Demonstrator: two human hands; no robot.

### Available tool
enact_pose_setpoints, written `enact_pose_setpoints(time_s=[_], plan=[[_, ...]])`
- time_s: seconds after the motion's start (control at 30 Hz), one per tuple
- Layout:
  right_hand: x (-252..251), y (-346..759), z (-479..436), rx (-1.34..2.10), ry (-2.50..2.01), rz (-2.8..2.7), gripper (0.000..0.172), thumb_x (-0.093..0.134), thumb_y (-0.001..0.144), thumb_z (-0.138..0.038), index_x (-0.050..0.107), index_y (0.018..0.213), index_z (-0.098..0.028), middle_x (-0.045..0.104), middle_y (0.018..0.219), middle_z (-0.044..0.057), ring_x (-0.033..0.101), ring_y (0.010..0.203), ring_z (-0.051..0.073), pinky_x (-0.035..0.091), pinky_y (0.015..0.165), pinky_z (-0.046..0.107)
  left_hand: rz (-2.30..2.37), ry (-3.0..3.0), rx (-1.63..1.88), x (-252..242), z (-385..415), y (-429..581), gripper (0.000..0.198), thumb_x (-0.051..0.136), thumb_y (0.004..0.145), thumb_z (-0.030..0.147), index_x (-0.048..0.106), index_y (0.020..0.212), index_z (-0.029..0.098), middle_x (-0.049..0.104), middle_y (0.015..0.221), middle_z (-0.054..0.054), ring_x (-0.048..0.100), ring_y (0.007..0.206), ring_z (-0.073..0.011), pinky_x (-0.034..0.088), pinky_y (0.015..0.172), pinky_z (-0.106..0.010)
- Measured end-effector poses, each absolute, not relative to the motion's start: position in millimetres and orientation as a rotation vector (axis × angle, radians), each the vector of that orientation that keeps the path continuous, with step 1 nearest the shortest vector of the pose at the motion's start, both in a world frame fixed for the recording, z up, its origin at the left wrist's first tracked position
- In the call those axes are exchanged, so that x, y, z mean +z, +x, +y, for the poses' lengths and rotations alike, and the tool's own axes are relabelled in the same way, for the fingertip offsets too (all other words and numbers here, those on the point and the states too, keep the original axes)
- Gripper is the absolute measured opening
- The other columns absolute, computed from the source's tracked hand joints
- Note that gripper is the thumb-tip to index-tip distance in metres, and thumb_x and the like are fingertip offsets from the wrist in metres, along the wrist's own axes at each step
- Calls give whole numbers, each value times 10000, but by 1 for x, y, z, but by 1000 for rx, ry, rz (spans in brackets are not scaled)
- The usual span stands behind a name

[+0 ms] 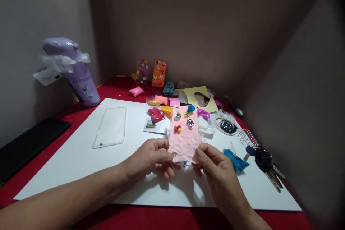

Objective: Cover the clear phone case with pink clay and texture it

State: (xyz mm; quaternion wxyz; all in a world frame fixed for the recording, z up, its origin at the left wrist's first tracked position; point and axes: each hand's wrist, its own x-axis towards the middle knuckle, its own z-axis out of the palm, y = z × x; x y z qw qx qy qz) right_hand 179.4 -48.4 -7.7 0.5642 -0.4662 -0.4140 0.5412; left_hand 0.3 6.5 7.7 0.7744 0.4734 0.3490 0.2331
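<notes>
Here, the pink case (184, 140) sits right between the two hands, held a little above the white board (67, 165). The left hand (152, 158) pinches its near left corner, thumb on top and fingers under. The right hand (215, 167) pinches its near right corner the same way. So both hands are closed on the pink case, and each is just as near to it as the other.

The case is long. Its long side runs straight away from the person, toward the back wall. The near end is in the hands. The far end sticks out free, and that is where the clay shapes (190, 123) sit, a few bright bits side by side. The near half is plain pink and bumpy.

Left of the hands, well apart, a clear case (111, 126) lies flat on the board, also pointing away. Just right of the right hand lies a blue lump (235, 161). Past it are keys (265, 161), by the board's right edge. Behind the pink case lie clay bags (156, 114). A purple bottle (78, 72) stands far to the left on the red table (113, 84).
</notes>
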Motion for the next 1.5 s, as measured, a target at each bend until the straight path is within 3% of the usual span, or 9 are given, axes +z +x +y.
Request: enact_pose_setpoints(time_s=[0.8, 1.07, 1.27, 1.5], plan=[[-10, 180, -46, 1273, -1103, -954, 217, 628, 806, -340, 538, 708, -169, 459, 632, -40, 404, 524, 62, 332, 482, 188, 718, 1018, 560, 15, 3, -1, 171, 534, 818, 259, 579, 868, 102, 696, 767, -106, 611, 552, -118, 442, 542, -231], [-10, 178, -46, 1236, -1124, -940, 207, 639, 791, -346, 536, 739, -174, 459, 636, -38, 419, 524, 73, 343, 489, 201, 658, 1028, 575, 19, 1, -2, 192, 565, 801, 260, 598, 900, 99, 681, 826, -110, 607, 589, -128, 445, 549, -245], [-10, 179, -48, 1204, -1128, -963, 196, 629, 802, -335, 538, 724, -180, 463, 642, -39, 427, 529, 76, 352, 499, 207, 626, 1015, 636, 16, 2, -2, 148, 597, 770, 250, 600, 824, 111, 612, 684, -39, 596, 601, -144, 452, 530, -247], [-11, 180, -47, 1196, -1133, -986, 182, 612, 818, -334, 554, 738, -181, 469, 647, -41, 423, 531, 71, 346, 500, 203, 644, 1018, 641, 16, 2, -2, 109, 620, 718, 151, 600, 815, 107, 602, 669, -26, 584, 587, -131, 468, 536, -247]])
